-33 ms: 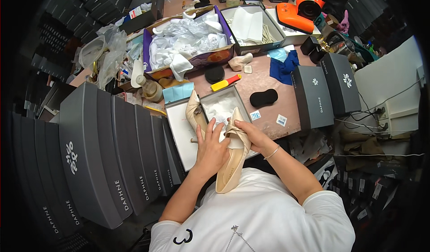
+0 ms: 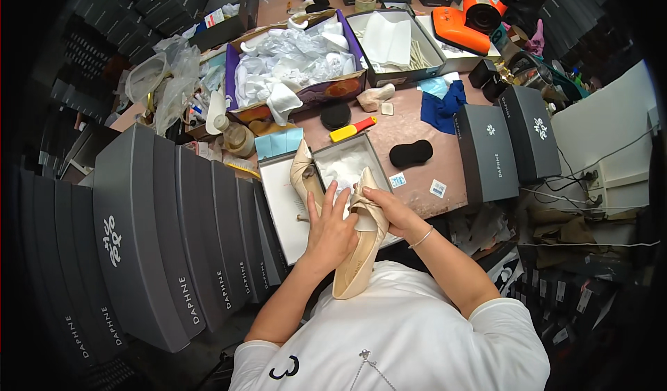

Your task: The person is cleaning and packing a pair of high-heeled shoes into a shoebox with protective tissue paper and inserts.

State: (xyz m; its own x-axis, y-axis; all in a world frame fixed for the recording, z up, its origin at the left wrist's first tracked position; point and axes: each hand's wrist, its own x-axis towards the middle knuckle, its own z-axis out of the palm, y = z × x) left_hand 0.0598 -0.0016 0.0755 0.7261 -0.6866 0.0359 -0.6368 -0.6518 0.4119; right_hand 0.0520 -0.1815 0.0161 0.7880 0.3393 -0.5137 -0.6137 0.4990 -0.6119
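A beige pointed-toe pump [image 2: 356, 273] with a twisted upper is tilted against my white shirt, its toe pointing away from me. My right hand [image 2: 390, 209] grips it near the toe, thumb on top. My left hand [image 2: 332, 232] has several fingers stretched and spread, while its nearest fingers touch the shoe's opening, where white paper [image 2: 364, 222] shows. Those fingertips are partly hidden inside. The matching beige pump [image 2: 303, 170] lies just beyond my left hand, on the white inside of a shoebox part [image 2: 278, 189]. Beside it, a grey open shoebox [image 2: 379, 156] holds white tissue.
A purple-edged carton [image 2: 333, 88] overflows with white paper. Nearby are a yellow-red handled tool [image 2: 353, 129], a black oval pad [image 2: 410, 153], a blue cloth [image 2: 443, 106] and an orange device [image 2: 461, 33]. Grey shoeboxes stand at left [image 2: 142, 231] and right [image 2: 486, 151].
The table and its things appear shifted very slightly to the right in the picture. My hands and the shoe hold nearly the same pose.
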